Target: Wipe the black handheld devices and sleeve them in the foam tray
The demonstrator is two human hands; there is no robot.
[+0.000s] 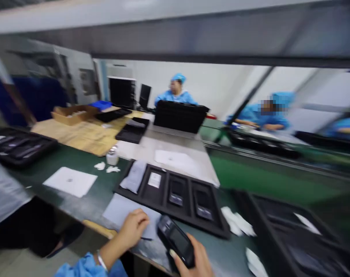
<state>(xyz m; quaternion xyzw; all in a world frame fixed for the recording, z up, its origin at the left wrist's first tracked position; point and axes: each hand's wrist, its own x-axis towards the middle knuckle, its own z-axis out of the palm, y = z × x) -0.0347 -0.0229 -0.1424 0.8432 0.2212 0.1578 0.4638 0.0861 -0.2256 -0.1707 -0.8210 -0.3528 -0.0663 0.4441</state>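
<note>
My right hand [193, 258] is at the bottom edge, wrapped around a black handheld device [176, 240] with a dark screen, held tilted above the bench edge. My left hand [133, 227] rests with curled fingers on a grey sheet [121, 209] lying at the front of the green bench; a thin dark object lies just under its fingertips. Just beyond both hands lies a black compartment tray [163, 209] holding two more dark devices [176, 192] and a white card. The picture is smeared by motion.
Another black tray [302, 238] sits to the right, with white wipes [238, 223] between. A white sheet [71, 181], a small bottle [112, 156], a cardboard box and more trays lie further back. A seated person is at the left; people in blue work across the conveyor.
</note>
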